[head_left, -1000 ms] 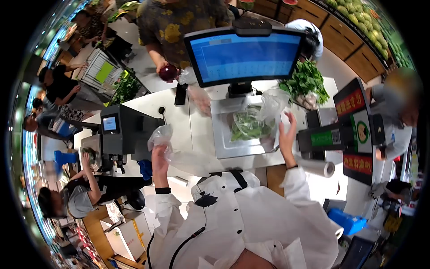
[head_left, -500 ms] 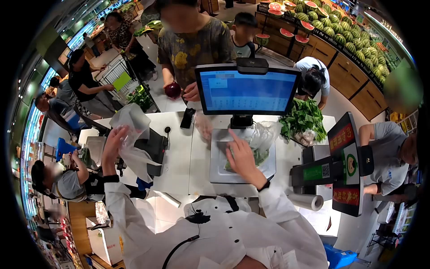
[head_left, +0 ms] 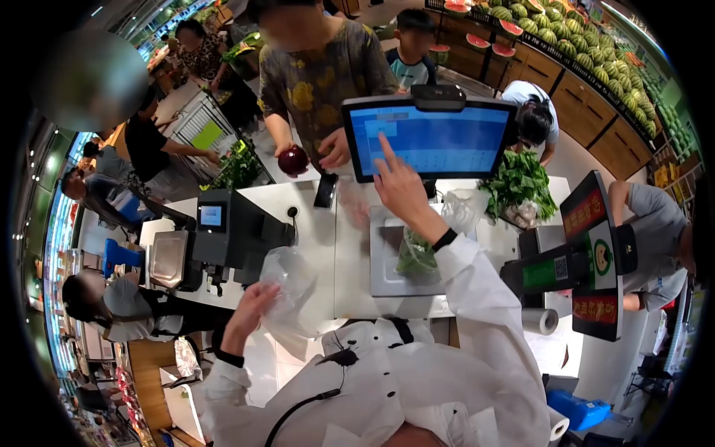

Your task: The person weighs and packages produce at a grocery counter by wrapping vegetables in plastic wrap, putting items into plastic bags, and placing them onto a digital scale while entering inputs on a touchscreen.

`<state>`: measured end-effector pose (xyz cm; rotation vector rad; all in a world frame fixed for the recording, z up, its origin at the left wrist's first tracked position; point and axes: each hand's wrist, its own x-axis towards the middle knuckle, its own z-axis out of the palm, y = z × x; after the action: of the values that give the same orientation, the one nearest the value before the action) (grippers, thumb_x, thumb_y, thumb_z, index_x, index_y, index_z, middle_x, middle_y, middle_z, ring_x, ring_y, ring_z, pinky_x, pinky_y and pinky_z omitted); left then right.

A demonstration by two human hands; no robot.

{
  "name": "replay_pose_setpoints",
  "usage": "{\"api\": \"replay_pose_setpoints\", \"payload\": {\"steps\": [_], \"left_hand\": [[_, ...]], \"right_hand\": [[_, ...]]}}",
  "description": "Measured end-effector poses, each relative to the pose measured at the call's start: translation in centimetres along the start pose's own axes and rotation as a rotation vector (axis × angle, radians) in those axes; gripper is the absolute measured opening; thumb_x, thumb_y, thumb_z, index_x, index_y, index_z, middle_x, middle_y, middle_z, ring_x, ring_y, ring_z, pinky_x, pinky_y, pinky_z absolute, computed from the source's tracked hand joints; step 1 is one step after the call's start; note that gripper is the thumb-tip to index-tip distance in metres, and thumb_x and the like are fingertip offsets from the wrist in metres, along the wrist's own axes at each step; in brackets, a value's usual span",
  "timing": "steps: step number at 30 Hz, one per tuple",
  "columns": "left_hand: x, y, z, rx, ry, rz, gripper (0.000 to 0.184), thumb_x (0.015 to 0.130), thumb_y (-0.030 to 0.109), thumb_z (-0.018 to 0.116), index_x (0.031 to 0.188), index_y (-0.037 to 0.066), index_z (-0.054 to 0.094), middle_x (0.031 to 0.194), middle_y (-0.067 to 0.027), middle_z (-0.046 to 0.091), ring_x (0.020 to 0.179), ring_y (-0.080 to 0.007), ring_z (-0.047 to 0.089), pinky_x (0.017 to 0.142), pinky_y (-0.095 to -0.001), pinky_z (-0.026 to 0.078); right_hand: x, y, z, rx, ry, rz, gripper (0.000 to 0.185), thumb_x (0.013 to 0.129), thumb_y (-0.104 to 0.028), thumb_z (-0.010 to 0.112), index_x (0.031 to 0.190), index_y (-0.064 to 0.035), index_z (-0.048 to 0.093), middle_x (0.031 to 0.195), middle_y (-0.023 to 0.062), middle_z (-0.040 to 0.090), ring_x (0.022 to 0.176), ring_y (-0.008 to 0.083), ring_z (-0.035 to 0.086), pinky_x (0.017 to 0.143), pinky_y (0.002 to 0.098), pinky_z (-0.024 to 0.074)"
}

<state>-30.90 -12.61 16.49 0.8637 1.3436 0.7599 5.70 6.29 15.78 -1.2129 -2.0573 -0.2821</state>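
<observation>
My left hand (head_left: 255, 304) is closed on a thin clear plastic bag (head_left: 292, 290), held over the counter's front edge. My right hand (head_left: 402, 190) reaches up to the touchscreen (head_left: 454, 145), its index finger stretched out at the upper left of the blue display; nothing is in that hand. Below my right forearm, a clear bag of green vegetables (head_left: 417, 257) rests on the metal scale plate (head_left: 386, 242). Across the counter, a customer's hand holds a dark red onion (head_left: 293, 160).
A black label printer (head_left: 242, 235) stands on the left of the white counter (head_left: 316, 231). Leafy greens (head_left: 525, 186) lie at the back right, near a payment display (head_left: 592, 257). A phone (head_left: 325, 191) sits at the counter's far edge. Several people stand around.
My right hand has moved up from above the scale to the touchscreen. My left hand has brought the plastic bag down and toward me, uncovering the printer.
</observation>
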Motion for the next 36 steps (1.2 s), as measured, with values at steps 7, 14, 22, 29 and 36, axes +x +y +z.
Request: {"api": "replay_pose_setpoints", "payload": {"steps": [7,14,22,29,36], "left_hand": [[0.6,-6.4,2.8,-0.271,-0.004,-0.002,0.033,0.088,0.006,0.062,0.119,0.0,0.053,0.108,-0.0059,0.063,0.096,-0.0125,0.061,0.085,-0.026,0.047],[1.9,-9.3,2.8,-0.244,0.04,0.063,0.031,0.089,0.006,0.058,0.119,-0.002,0.053,0.11,-0.0056,0.063,0.098,-0.013,0.059,0.088,-0.0256,0.044],[4.2,-9.1,4.4,-0.019,0.1,0.088,0.019,0.088,0.007,0.058,0.105,0.001,0.06,0.09,-0.0014,0.063,0.076,-0.0065,0.052,0.067,-0.0205,0.038],[6.2,-8.2,6.7,0.143,0.097,0.21,0.033,0.092,0.011,0.055,0.123,0.0,0.05,0.113,-0.0075,0.058,0.098,-0.0138,0.053,0.083,-0.0256,0.041],[6.0,-8.5,7.4,0.289,0.221,0.245,0.039,0.101,0.031,0.042,0.116,-0.003,0.053,0.109,-0.0071,0.058,0.097,-0.0163,0.053,0.086,-0.0271,0.04]], "right_hand": [[-3.5,-2.3,-2.6,0.134,0.045,0.154,0.02,0.082,-0.01,0.062,0.097,-0.0014,0.053,0.142,0.0194,0.038,0.089,0.0292,0.06,0.072,0.0359,0.0506],[-24.1,-4.4,-4.6,0.34,0.29,0.783,0.01,0.088,-0.001,0.055,0.097,-0.0018,0.053,0.102,0.0105,0.053,0.071,0.0171,0.054,0.063,0.0286,0.0457],[-41.6,-3.6,-4.3,0.118,0.213,1.292,0.015,0.09,-0.01,0.055,0.103,-0.0033,0.06,0.082,0.0086,0.057,0.067,0.0173,0.055,0.062,0.0288,0.0455],[-43.9,-1.2,-2.1,0.103,0.264,1.296,0.023,0.088,-0.009,0.056,0.11,-0.0057,0.059,0.096,0.0108,0.057,0.067,0.0192,0.056,0.064,0.0308,0.047],[-44.1,1.0,-1.8,0.211,0.221,1.255,0.037,0.085,-0.008,0.059,0.122,-0.009,0.055,0.107,0.0114,0.055,0.077,0.0214,0.058,0.07,0.0312,0.0488]]}}
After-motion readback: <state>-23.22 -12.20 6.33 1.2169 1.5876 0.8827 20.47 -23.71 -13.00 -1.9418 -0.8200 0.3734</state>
